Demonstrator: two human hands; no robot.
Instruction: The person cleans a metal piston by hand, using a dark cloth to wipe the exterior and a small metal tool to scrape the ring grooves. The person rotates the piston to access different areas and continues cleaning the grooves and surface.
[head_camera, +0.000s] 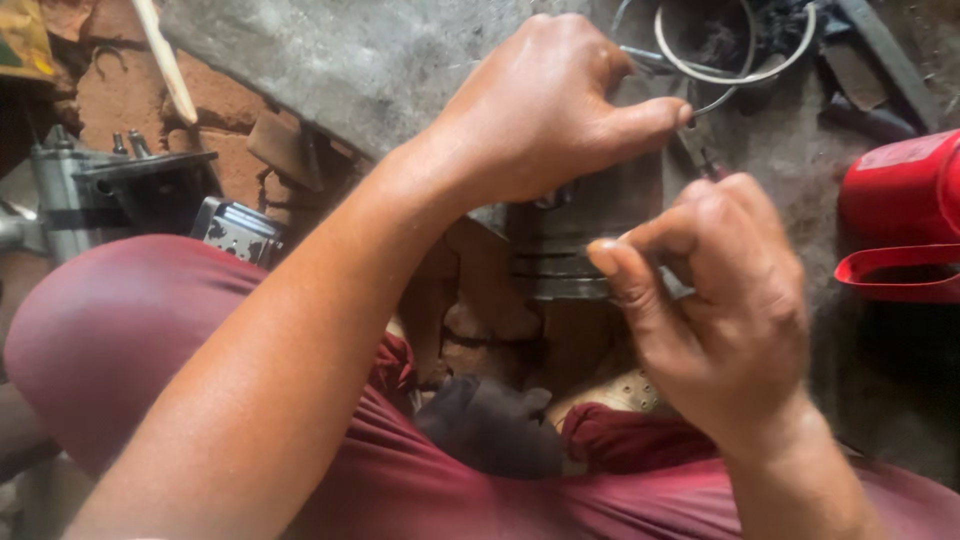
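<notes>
A dark grey metal piston (560, 262) with ring grooves stands upright between my knees. My left hand (545, 110) is closed over its top, thumb stretched to the right. At the piston's right side my right hand (715, 300) pinches a thin metal ring, its fingers curled against the grooved wall. A small tool tip (705, 160) shows between the two hands; which hand holds it is unclear. Most of the piston is hidden by my hands.
Loose wire rings (735, 72) lie on the dirty floor at the top right. A red plastic container (905, 215) stands at the right edge. Metal engine parts (110, 190) sit at the left. A dark rag (490, 425) lies on my maroon lap.
</notes>
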